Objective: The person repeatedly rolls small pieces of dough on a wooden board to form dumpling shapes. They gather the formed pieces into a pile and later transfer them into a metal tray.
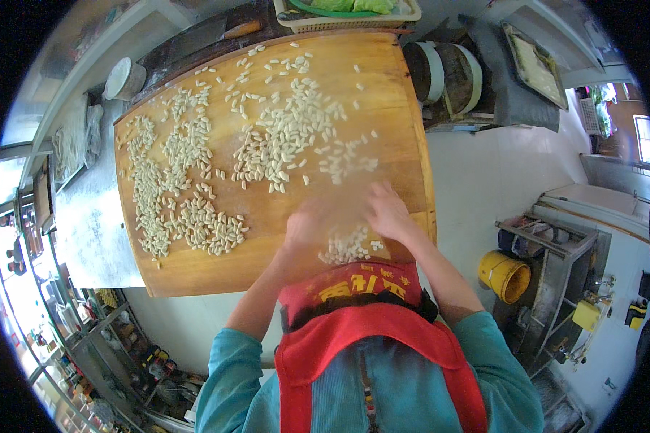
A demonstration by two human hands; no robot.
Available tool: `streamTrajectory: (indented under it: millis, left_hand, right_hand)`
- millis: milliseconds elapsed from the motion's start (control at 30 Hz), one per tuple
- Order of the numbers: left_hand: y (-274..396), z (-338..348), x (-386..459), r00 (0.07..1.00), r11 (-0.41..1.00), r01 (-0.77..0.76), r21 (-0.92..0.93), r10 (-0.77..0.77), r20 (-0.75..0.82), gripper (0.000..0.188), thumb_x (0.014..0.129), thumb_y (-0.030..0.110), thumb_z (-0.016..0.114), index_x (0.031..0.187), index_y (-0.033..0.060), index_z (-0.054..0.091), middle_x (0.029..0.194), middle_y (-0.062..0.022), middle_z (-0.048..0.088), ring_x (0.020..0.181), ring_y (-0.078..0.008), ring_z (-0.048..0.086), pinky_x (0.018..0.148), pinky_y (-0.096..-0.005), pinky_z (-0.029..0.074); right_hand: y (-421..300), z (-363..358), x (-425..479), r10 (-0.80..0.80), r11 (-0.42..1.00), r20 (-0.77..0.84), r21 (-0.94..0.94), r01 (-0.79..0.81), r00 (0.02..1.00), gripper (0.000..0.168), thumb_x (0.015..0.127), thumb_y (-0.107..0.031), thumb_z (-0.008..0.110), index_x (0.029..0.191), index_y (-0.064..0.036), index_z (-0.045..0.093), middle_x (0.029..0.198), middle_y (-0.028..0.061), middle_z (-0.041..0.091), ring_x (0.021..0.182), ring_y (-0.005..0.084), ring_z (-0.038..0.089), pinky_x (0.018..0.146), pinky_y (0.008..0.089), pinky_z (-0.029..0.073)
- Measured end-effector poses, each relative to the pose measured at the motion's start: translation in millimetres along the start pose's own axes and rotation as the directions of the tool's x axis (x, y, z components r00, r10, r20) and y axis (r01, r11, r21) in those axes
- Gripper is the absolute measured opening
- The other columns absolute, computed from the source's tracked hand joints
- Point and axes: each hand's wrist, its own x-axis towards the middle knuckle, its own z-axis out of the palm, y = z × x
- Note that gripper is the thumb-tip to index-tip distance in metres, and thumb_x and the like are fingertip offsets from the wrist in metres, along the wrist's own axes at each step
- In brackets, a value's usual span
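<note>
Many small white dough pieces (pixel 281 130) are scattered over a wooden board (pixel 265 216), in loose rows and heaps at its left and middle. My left hand (pixel 306 219) is held over the board near its front edge, blurred, with the fingers hidden in the blur. Level with it on the right is my right hand (pixel 384 208), its fingertips blurred too. Whether either hand holds anything does not show. Between my wrists, close to my red apron (pixel 357 284), lies a small heap of stubby white pieces (pixel 349 245). Blurred pieces (pixel 346 159) lie just beyond the hands.
A white basket (pixel 352 23) with green leaves stands behind the board. A white tub (pixel 125 79) is at the back left, and a metal worktop (pixel 95 227) adjoins the left side. Round containers (pixel 460 78) and a tray (pixel 536 65) are at the back right. A yellow bucket (pixel 504 276) is lower right.
</note>
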Motion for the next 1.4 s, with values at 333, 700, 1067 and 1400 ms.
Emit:
streamTrajectory:
  millis: [333, 700, 1067, 1400]
  left_hand:
    - [-20, 25, -1, 0.996, 0.997, -0.02, 0.078, 0.014, 0.086, 0.013, 0.075, 0.014, 0.065, 0.087, 0.0084, 0.064, 0.091, -0.0078, 0.06, 0.087, -0.0302, 0.056, 0.074, -0.0393, 0.049]
    - [-13, 16, -6, 0.992, 0.988, -0.093, 0.119, 0.082, 0.096, 0.018, 0.069, 0.011, 0.069, 0.086, 0.0069, 0.063, 0.087, -0.0103, 0.058, 0.085, -0.0305, 0.055, 0.073, -0.0398, 0.048]
    - [-14, 21, -4, 1.0, 0.998, 0.02, -0.052, -0.02, 0.009, 0.016, 0.069, 0.009, 0.069, 0.084, 0.0043, 0.063, 0.079, -0.0114, 0.061, 0.079, -0.0319, 0.059, 0.07, -0.0385, 0.048]
    - [-9, 0, -1, 0.989, 0.989, -0.145, 0.026, 0.145, 0.007, 0.018, 0.069, 0.015, 0.07, 0.083, 0.0047, 0.064, 0.089, -0.0103, 0.058, 0.088, -0.0311, 0.055, 0.073, -0.0389, 0.047]
  right_hand:
    - [1, 10, 1, 0.245, 0.968, 0.046, -0.074, -0.242, 0.968, 0.021, 0.069, -0.029, 0.07, 0.077, -0.01, 0.069, 0.072, 0.0135, 0.064, 0.071, 0.0296, 0.063, 0.064, 0.0391, 0.049]
    - [25, 33, 27, 0.33, 0.944, -0.077, 0.023, -0.329, 0.941, 0.033, 0.081, -0.037, 0.063, 0.073, -0.005, 0.066, 0.066, 0.0145, 0.064, 0.06, 0.0316, 0.061, 0.055, 0.04, 0.048]
    - [2, 23, 8, 0.361, 0.816, 0.021, 0.478, -0.326, 0.932, 0.018, 0.076, -0.02, 0.069, 0.085, -0.004, 0.069, 0.079, 0.0123, 0.067, 0.068, 0.0206, 0.064, 0.061, 0.033, 0.048]
    - [19, 20, 14, 0.33, 0.932, -0.159, -0.099, -0.347, 0.931, 0.04, 0.071, -0.047, 0.069, 0.063, -0.008, 0.063, 0.058, 0.0114, 0.06, 0.058, 0.0293, 0.061, 0.055, 0.0407, 0.046]
